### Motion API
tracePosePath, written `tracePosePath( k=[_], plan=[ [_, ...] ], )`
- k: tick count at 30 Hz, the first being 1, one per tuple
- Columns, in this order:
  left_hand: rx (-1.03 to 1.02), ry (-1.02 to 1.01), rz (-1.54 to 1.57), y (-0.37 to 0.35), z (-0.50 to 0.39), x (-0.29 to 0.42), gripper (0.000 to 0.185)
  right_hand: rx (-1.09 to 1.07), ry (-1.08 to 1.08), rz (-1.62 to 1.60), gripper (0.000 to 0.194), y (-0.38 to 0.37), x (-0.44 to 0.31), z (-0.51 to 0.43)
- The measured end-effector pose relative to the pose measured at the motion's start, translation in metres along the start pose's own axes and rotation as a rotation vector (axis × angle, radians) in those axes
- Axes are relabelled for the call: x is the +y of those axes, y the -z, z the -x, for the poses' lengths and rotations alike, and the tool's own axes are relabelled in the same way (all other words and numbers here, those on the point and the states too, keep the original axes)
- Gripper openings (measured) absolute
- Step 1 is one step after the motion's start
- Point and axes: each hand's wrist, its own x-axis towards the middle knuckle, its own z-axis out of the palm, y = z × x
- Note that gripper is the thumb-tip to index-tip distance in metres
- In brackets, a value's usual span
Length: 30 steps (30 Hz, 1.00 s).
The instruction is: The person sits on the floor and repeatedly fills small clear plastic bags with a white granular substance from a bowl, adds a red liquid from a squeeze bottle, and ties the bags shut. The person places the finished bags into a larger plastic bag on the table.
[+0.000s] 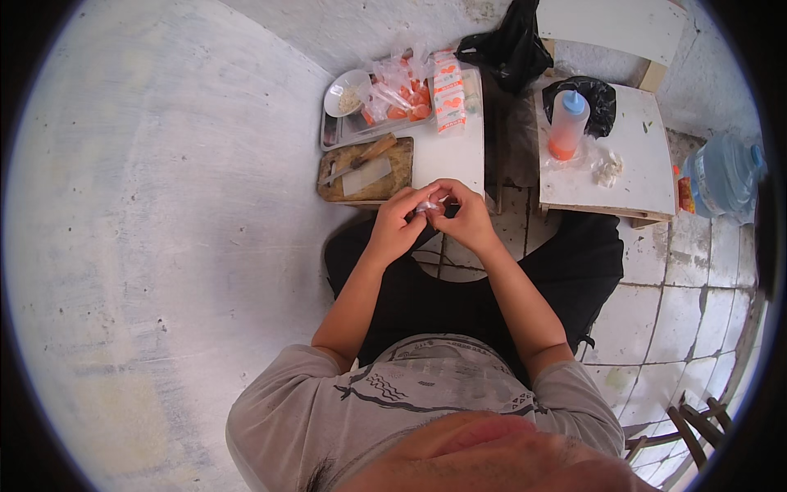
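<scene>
My left hand (395, 227) and my right hand (465, 216) meet above my lap, fingertips pinching a small clear plastic bag (428, 207) between them. What the bag contains is mostly hidden by the fingers. Just beyond my left hand lies a worn wooden cutting board (401, 161), bearing a knife with a wooden handle (376, 149) and a pale flat rectangular piece (367, 177). Behind it, a metal tray (347, 138) holds several small plastic bags with orange contents (406, 92) and a white bowl (335, 92) of pale bits. An orange-and-white printed packet (450, 92) lies beside the tray.
On a second low white table (639, 178) at the right stand a squeeze bottle with orange liquid (567, 126), a black plastic bag (596, 104) and a crumpled whitish piece (609, 169). A large blue water bottle (719, 175) is farther right. The wall (184, 215) rises close at my left.
</scene>
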Motion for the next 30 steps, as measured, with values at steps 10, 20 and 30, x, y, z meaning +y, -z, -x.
tracePosePath(
  k=[10,20,30],
  plan=[
    [0.21,-0.185,-0.183,-0.007,0.011,0.003,0.056,0.029,0.118,0.027,0.039,-0.007,-0.01,0.001],
    [0.229,-0.259,-0.252,0.002,0.012,0.013,0.048,0.145,0.291,0.097,0.035,-0.018,-0.027,0.001],
    [0.032,-0.181,-0.11,0.005,0.003,0.004,0.055,0.151,0.253,0.1,0.037,-0.007,-0.021,0.001]
  ],
)
